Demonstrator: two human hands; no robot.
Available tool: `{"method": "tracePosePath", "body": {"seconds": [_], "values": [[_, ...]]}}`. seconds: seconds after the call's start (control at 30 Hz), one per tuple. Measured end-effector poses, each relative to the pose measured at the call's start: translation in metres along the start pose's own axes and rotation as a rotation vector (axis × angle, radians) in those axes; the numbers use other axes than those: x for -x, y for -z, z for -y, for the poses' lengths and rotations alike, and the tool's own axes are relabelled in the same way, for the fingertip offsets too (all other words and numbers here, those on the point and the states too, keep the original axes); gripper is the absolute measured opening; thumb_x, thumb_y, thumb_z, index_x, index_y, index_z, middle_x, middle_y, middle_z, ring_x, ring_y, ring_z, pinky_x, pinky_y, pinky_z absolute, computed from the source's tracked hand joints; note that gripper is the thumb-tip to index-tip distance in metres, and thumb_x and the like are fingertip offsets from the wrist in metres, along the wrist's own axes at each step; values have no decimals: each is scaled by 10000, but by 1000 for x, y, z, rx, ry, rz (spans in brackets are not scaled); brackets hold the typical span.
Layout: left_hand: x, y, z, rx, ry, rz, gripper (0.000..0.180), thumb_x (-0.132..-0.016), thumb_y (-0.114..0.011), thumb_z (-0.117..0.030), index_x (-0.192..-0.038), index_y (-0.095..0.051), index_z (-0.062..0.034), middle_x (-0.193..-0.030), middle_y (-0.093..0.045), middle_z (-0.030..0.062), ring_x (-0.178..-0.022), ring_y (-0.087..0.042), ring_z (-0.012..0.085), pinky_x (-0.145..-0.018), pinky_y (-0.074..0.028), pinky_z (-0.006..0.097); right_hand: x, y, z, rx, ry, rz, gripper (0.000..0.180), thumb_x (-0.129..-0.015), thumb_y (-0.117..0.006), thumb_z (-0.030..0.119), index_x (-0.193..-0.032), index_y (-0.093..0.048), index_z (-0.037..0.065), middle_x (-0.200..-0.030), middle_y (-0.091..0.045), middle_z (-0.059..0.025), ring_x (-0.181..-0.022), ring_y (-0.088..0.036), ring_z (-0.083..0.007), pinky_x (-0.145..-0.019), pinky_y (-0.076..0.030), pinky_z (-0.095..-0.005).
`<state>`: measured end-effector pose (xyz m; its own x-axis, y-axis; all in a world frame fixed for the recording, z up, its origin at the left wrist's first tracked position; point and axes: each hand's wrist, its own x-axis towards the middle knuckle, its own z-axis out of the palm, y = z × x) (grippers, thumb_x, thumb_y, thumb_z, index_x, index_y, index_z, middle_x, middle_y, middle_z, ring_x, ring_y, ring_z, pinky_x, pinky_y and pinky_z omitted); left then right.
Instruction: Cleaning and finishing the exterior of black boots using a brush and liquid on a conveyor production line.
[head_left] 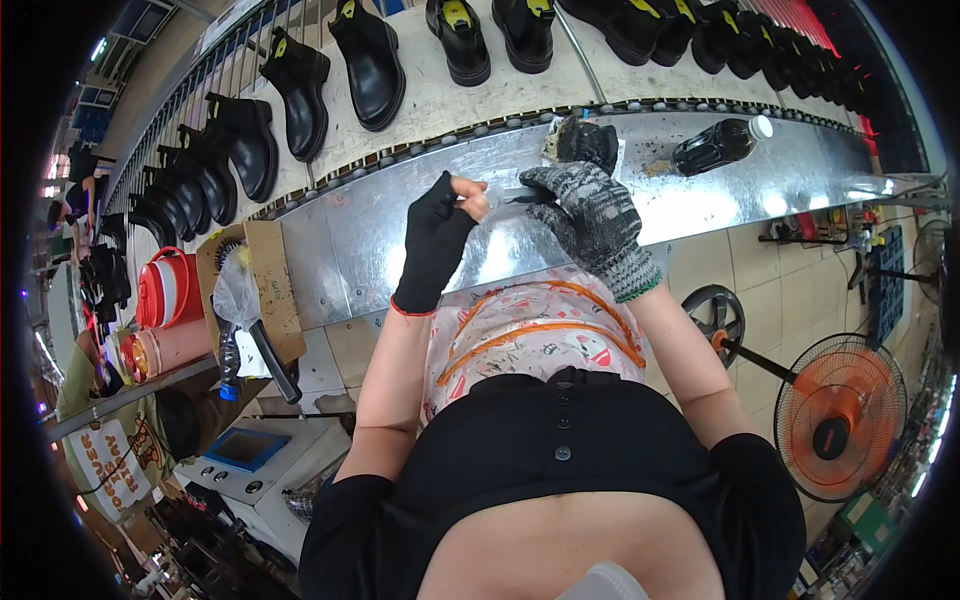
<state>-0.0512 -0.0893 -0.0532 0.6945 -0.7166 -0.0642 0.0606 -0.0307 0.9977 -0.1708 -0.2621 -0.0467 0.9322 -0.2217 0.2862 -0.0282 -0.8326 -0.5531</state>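
Observation:
Over the metal ledge, my left hand (440, 235) wears a black glove with bare fingertips. Its thumb and finger are pinched together, and whatever is between them is too small to make out. Facing it, my right hand (595, 220) in a grey and black knitted glove is closed around a thin dark pointed tool (516, 195), whose tip points toward the left fingertips. The tool's exact kind is unclear and most of it is hidden. Just beyond the right hand lies a dark, dirty wad (588, 145), perhaps cloth or sponge.
Black ankle boots (365, 70) stand in a row on the conveyor (420, 100) behind its chain. A dark bottle with a white cap (718, 148) lies on the metal ledge (340, 240). Leftward are a cardboard box (272, 290) and red jug (165, 290); rightward, an orange fan (840, 420).

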Motion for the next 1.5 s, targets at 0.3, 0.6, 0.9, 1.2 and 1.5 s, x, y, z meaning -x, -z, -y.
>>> {"method": "tracePosePath", "body": {"seconds": [0.3, 0.6, 0.9, 1.2, 1.5], "values": [[-7, 0, 30, -107, -34, 62, 314, -836, -649, -284, -1000, -568, -28, -921, -600, 51, -927, -579, 145, -774, -429, 272, 20, -22, -9, -529, -246, -43, 354, -832, -616, 287, -1071, -596, 26, -951, -640, -174, -876, -633, -301, -783, -490, -378], [-15, -11, 18, 342, 84, -202, 178, -897, -594, -195, -851, -592, -23, -673, -558, 16, -528, -478, 86, -494, -379, 224, 36, 3, -21, -234, -57, -312, 300, -850, -580, 150, -1104, -569, -9, -1055, -607, -133, -943, -594, -259, -828, -479, -343], [-13, 7, 19, 186, 43, -221, 175, -852, -650, -197, -804, -557, -57, -573, -481, -18, -444, -415, 59, -411, -293, 217, 74, 51, -213, 511, -690, -917, 836, -731, -743, 286, -1366, -294, -20, -1358, -412, -196, -1243, -431, -301, -1010, -360, -362], [5, 4, 3, 91, -10, -256, 104, -877, -587, -140, -812, -568, -63, -653, -531, -11, -511, -472, 57, -478, -382, 213, 48, 45, -208, -85, -634, -982, 714, -662, -783, 239, -1240, -437, 1, -1149, -569, -159, -1061, -558, -281, -920, -434, -366], [4, -9, -55, 203, -157, 116, 264, -927, -529, -228, -1051, -577, 1, -1000, -627, 117, -708, -573, 111, -635, -456, 247, 25, 63, -48, -1418, -195, -444, 726, -662, -819, 238, -1248, -437, 46, -1072, -596, -111, -978, -599, -272, -864, -507, -415]]}}
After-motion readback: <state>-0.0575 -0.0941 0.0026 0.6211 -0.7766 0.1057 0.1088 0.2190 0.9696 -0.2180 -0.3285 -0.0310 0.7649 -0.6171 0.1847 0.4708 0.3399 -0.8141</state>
